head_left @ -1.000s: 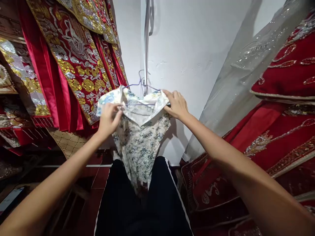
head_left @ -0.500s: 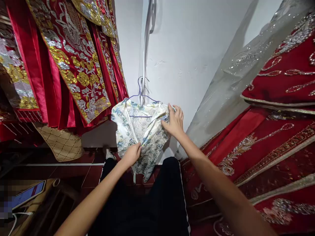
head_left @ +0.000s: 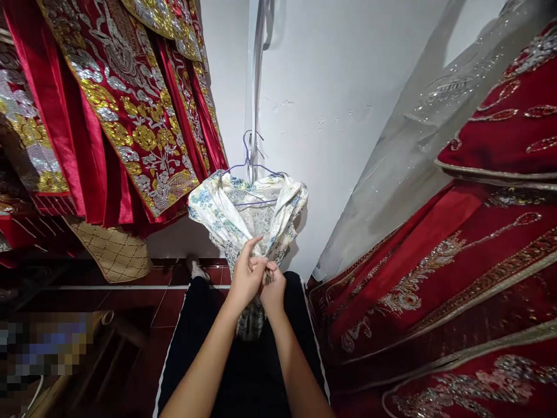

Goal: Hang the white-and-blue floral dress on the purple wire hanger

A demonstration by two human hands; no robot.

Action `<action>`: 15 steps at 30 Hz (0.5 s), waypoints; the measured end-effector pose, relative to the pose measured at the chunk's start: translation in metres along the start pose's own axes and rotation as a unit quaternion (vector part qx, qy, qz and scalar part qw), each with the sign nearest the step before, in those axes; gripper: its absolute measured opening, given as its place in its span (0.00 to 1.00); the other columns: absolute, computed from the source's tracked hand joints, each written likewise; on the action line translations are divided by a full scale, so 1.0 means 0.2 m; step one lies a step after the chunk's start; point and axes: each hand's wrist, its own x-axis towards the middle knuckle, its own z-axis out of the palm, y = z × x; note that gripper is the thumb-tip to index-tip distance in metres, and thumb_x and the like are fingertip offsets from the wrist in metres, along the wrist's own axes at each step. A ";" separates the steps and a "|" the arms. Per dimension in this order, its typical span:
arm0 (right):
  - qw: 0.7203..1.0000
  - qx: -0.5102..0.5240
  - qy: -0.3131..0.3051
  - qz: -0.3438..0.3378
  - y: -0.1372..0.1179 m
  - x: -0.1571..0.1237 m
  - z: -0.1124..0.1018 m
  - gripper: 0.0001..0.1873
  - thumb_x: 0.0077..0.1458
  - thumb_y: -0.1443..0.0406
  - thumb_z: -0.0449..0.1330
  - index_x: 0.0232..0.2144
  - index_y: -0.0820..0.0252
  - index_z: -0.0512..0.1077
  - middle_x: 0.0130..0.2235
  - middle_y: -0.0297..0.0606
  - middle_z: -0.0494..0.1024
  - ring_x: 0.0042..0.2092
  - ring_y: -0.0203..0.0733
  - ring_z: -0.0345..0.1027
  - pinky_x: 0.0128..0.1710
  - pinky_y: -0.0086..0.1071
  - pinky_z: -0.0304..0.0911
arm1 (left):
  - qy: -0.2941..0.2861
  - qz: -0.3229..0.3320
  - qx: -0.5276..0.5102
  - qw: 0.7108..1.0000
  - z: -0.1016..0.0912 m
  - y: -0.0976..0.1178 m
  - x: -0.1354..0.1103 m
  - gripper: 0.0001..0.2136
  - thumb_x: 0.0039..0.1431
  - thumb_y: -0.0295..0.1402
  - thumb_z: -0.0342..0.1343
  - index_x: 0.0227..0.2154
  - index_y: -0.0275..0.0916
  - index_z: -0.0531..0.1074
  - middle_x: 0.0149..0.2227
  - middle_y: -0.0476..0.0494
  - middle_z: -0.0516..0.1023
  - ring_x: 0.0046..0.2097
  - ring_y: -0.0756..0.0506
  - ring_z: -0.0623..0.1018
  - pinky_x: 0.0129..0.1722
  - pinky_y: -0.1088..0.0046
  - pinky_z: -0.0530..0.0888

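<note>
A sleeveless floral blouse [head_left: 209,206], white with blue and green print, hangs from a thin purple hanger [head_left: 248,155] against the wall. My left hand [head_left: 248,278] pinches the cloth at the bottom of the V-neckline, its index finger stretched upward. Right beside it, touching it, my right hand [head_left: 272,285] is closed on the blouse front at the same spot. The fabric between my fingers is mostly hidden. Below my hands the gathered hem of the blouse hangs in front of my dark trousers [head_left: 300,331].
Red gowns with gold and silver embroidery [head_left: 143,128] hang at the left. On the right are a sheer sparkling white fabric [head_left: 391,157] and beaded red garments [head_left: 435,278]. A wooden stool or bench [head_left: 108,319] stands at lower left, partly blurred out.
My right hand has left the blouse's right shoulder and come down to meet my left hand at the neckline. The blouse front is now drawn together and pulled toward me.
</note>
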 end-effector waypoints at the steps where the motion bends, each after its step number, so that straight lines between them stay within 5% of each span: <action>1: 1.000 0.000 0.004 0.008 0.00 0.02 0.00 0.06 0.57 0.62 0.58 0.33 0.59 0.71 0.29 0.37 0.74 0.32 0.40 0.68 0.34 0.33 0.65 | 0.009 0.009 -0.018 1.000 0.00 0.04 0.05 0.25 0.59 0.37 0.58 0.58 0.42 0.60 0.30 0.46 0.80 0.19 0.54 0.68 0.21 0.78 0.67; 5: 0.999 -0.027 -0.013 0.016 0.00 0.05 0.01 0.10 0.58 0.59 0.58 0.30 0.59 0.70 0.29 0.37 0.74 0.32 0.41 0.69 0.35 0.33 0.65 | 0.075 0.060 -0.083 0.992 -0.11 0.32 0.35 0.20 0.49 0.28 0.63 0.43 0.42 0.61 0.24 0.52 0.76 0.19 0.54 0.72 0.18 0.83 0.62; 9: 0.998 -0.044 -0.044 0.019 0.02 0.00 0.03 0.10 0.59 0.58 0.57 0.30 0.57 0.69 0.29 0.37 0.73 0.33 0.43 0.68 0.35 0.35 0.65 | 0.070 0.109 -0.067 0.989 -0.18 0.63 0.65 0.19 0.46 0.19 0.59 0.38 0.41 0.60 0.27 0.52 0.75 0.24 0.51 0.79 0.17 0.86 0.59; 13: 0.996 -0.023 -0.074 0.049 0.04 -0.05 0.05 0.10 0.59 0.57 0.57 0.30 0.56 0.68 0.29 0.37 0.72 0.32 0.44 0.67 0.34 0.37 0.64 | 0.064 0.159 -0.048 0.984 -0.16 0.74 0.72 0.18 0.49 0.19 0.57 0.38 0.41 0.59 0.31 0.51 0.75 0.24 0.54 0.78 0.19 0.86 0.62; 15: 0.987 -0.001 -0.139 0.077 0.02 -0.03 0.03 0.11 0.58 0.56 0.58 0.30 0.56 0.70 0.29 0.37 0.73 0.32 0.44 0.68 0.34 0.37 0.65 | 0.073 0.189 -0.036 0.979 -0.17 0.74 0.71 0.17 0.50 0.21 0.57 0.38 0.42 0.58 0.31 0.52 0.75 0.23 0.54 0.77 0.19 0.85 0.63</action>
